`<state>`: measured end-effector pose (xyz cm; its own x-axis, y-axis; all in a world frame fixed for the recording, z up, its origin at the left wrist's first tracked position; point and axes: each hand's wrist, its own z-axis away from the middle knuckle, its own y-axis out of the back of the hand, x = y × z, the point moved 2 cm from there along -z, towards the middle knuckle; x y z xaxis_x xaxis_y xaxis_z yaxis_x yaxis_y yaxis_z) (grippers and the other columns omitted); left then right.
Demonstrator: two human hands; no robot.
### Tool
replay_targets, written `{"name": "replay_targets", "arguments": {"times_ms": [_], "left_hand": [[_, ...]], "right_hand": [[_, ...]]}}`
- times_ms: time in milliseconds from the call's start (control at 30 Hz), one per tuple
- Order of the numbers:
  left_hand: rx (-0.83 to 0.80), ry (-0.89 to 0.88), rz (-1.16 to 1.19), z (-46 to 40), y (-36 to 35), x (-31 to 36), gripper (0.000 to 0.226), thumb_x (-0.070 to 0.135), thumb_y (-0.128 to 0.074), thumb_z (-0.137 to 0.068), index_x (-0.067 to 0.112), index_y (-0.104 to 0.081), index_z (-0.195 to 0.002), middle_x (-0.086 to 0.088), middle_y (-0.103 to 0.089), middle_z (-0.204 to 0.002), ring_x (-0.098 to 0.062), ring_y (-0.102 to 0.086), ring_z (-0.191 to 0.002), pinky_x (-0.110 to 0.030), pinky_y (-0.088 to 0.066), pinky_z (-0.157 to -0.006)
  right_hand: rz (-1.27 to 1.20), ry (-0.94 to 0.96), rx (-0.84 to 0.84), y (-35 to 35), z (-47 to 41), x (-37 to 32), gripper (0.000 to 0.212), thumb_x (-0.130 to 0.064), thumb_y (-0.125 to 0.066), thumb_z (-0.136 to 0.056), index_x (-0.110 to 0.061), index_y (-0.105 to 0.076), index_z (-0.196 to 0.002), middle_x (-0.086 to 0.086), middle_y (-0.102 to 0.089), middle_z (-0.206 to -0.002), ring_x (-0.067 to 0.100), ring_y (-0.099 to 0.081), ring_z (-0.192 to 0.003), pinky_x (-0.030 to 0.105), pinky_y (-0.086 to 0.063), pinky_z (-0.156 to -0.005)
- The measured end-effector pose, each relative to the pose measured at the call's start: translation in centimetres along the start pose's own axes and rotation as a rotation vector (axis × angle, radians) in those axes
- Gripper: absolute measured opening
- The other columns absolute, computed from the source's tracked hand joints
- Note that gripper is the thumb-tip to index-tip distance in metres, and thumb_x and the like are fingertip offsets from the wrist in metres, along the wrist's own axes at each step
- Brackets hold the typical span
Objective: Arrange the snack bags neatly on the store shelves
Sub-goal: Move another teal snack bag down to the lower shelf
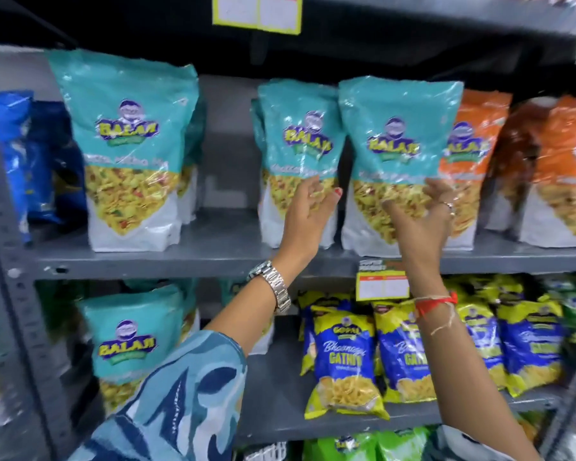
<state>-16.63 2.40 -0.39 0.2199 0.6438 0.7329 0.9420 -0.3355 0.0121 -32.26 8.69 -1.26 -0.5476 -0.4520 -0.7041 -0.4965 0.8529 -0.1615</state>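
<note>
Grey metal shelving [213, 261] faced us, stocked with snack bags. On its upper shelf two teal Balaji bags stood upright together. We spread our open left hand [308, 211] on the left teal bag [296, 144], while our right hand [424, 214] gripped the right teal bag [399, 134]. Orange bags [473, 141] stood just beside; blue Gathiya packs [343, 357] lay below.
</note>
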Motion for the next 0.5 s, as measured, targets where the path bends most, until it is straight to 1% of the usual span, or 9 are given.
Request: {"name": "replay_targets", "arguments": {"times_ms": [67, 133, 167, 233, 267, 300, 333, 400, 500], "left_hand": [[-0.026, 0.043, 0.025, -0.6, -2.1, -0.2, 0.045, 0.025, -0.050, -0.090, 0.010, -0.038, -0.131, -0.012, -0.047, -0.136, -0.014, -0.048, -0.116, -0.012, -0.039, -0.090], [-0.045, 0.065, 0.035, -1.2, -3.9, -0.6, 0.049, 0.026, -0.049, -0.090, 0.008, -0.035, -0.133, -0.010, -0.044, -0.139, -0.012, -0.045, -0.118, -0.009, -0.039, -0.088], [-0.051, 0.072, 0.041, -1.5, -4.7, -0.8, 0.052, 0.027, -0.049, -0.090, 0.008, -0.033, -0.136, -0.009, -0.042, -0.142, -0.013, -0.043, -0.122, -0.011, -0.039, -0.091], [-0.043, 0.099, 0.031, -2.3, -6.3, -1.4, 0.063, 0.035, -0.051, -0.088, 0.011, -0.028, -0.141, -0.006, -0.035, -0.148, -0.017, -0.037, -0.133, -0.026, -0.034, -0.107], [-0.025, 0.126, 0.023, -2.6, -6.9, -1.7, 0.069, 0.040, -0.053, -0.085, 0.014, -0.025, -0.142, -0.005, -0.031, -0.151, -0.019, -0.033, -0.136, -0.035, -0.030, -0.112], [-0.003, 0.147, 0.027, -3.0, -7.4, -2.0, 0.073, 0.043, -0.054, -0.084, 0.016, -0.022, -0.143, -0.004, -0.028, -0.152, -0.019, -0.030, -0.138, -0.038, -0.027, -0.115], [0.016, 0.172, 0.034, -3.4, -7.8, -2.1, 0.074, 0.043, -0.054, -0.084, 0.017, -0.020, -0.144, -0.003, -0.025, -0.153, -0.019, -0.027, -0.139, -0.038, -0.025, -0.115], [0.042, 0.207, 0.039, -3.9, -8.3, -2.5, 0.073, 0.043, -0.052, -0.085, 0.019, -0.017, -0.145, -0.002, -0.025, -0.154, -0.020, -0.026, -0.140, -0.038, -0.024, -0.114], [0.069, 0.263, 0.051, -4.4, -8.8, -3.2, 0.076, 0.043, -0.054, -0.084, 0.017, -0.016, -0.145, -0.004, -0.028, -0.152, -0.023, -0.029, -0.139, -0.037, -0.025, -0.111]], "right_hand": [[-0.008, -0.057, -0.089, 0.3, -1.7, 1.0, 0.086, -0.045, -0.079, -0.054, -0.016, -0.043, -0.126, 0.012, -0.051, -0.131, 0.025, -0.050, -0.122, 0.041, -0.042, -0.105], [-0.010, -0.109, -0.166, 0.6, -3.2, 2.2, 0.099, -0.057, -0.083, -0.048, -0.019, -0.040, -0.128, 0.009, -0.049, -0.135, 0.025, -0.050, -0.124, 0.046, -0.043, -0.106], [-0.008, -0.140, -0.201, 0.8, -3.9, 2.8, 0.104, -0.061, -0.085, -0.045, -0.020, -0.039, -0.130, 0.007, -0.049, -0.136, 0.025, -0.051, -0.124, 0.047, -0.044, -0.106], [0.004, -0.198, -0.287, 1.3, -4.7, 3.1, 0.107, -0.051, -0.087, -0.050, -0.019, -0.033, -0.137, 0.007, -0.047, -0.141, 0.025, -0.049, -0.127, 0.045, -0.041, -0.108], [0.004, -0.228, -0.333, 1.4, -4.8, 3.2, 0.109, -0.043, -0.087, -0.055, -0.017, -0.026, -0.142, 0.008, -0.042, -0.145, 0.025, -0.045, -0.132, 0.045, -0.038, -0.111], [0.003, -0.249, -0.381, 1.5, -5.0, 3.3, 0.113, -0.037, -0.087, -0.058, -0.015, -0.018, -0.145, 0.008, -0.038, -0.149, 0.025, -0.040, -0.135, 0.045, -0.035, -0.113], [0.013, -0.267, -0.427, 1.5, -5.2, 3.6, 0.117, -0.033, -0.087, -0.060, -0.013, -0.011, -0.147, 0.006, -0.036, -0.149, 0.023, -0.038, -0.136, 0.043, -0.032, -0.115], [0.023, -0.295, -0.516, 1.7, -5.6, 4.2, 0.116, -0.026, -0.086, -0.063, -0.012, -0.008, -0.147, -0.002, -0.038, -0.138, 0.016, -0.040, -0.127, 0.034, -0.032, -0.112], [0.041, -0.330, -0.590, 1.8, -6.0, 4.6, 0.103, -0.027, -0.086, -0.064, -0.015, -0.018, -0.141, -0.003, -0.045, -0.129, 0.018, -0.046, -0.120, 0.036, -0.037, -0.109]]}}
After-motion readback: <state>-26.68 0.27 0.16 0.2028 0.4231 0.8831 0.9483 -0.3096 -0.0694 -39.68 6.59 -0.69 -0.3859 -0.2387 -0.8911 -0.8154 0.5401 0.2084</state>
